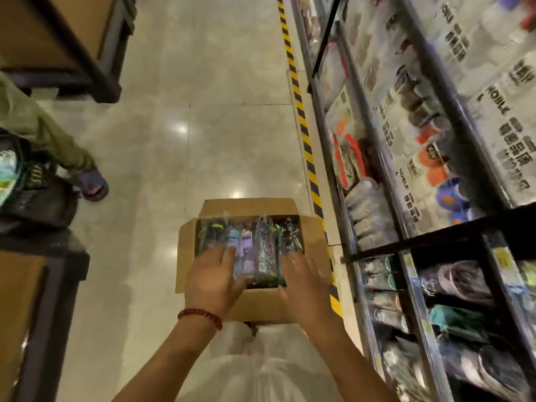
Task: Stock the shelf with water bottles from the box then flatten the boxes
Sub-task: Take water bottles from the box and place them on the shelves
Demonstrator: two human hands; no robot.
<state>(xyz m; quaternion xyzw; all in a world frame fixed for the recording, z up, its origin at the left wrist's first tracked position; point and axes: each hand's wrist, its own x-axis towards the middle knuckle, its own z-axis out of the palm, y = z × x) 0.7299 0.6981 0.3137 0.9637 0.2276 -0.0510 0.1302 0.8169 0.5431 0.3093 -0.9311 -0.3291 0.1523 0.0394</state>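
While the open cardboard box (pixel 246 303) sits on the floor beside the shelf (pixel 412 242), left hand (pixel 216 278) and right hand (pixel 304 285), fingers spread, reach over wrapped bottles (pixel 261 250).

Box (pixel 246 303) on floor (pixel 162 158), bottles (pixel 261 250) inside (packed side by side); shelf (pixel 435 236) right of box.

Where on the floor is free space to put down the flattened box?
Bare tile lies left of the cardboard box, toward the sandalled foot, and beyond its far flap. The right is crowded: striped floor tape and shelf rack stand close.
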